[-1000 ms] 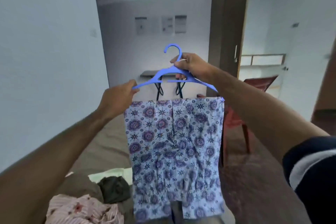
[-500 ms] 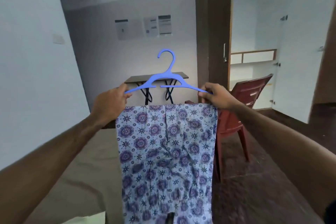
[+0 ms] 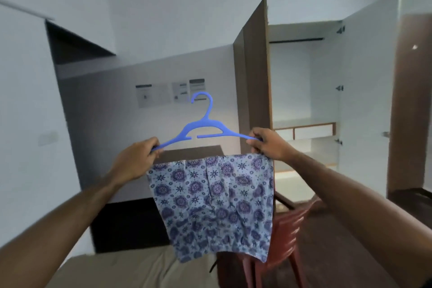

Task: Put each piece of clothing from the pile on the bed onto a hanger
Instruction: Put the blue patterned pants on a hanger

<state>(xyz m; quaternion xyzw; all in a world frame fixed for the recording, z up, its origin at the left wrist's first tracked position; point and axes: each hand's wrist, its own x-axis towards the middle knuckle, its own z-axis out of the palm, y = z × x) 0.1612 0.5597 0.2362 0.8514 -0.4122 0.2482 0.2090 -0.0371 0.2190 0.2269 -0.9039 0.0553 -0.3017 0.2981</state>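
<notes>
I hold a blue plastic hanger up in front of me, hook upward. A patterned blue and purple garment hangs folded over its lower bar. My left hand grips the hanger's left end. My right hand grips the right end, its fingers also on the garment's top corner. The pile of clothes on the bed is out of view.
The bed's tan sheet lies below. A red plastic chair stands just behind the garment. An open wardrobe with a dark rail and a brown door is ahead right. A dark table stands by the far wall.
My right hand slid from the hanger's neck out to its right end. My view tilted up and toward the wardrobe, and the clothes pile dropped out of sight.
</notes>
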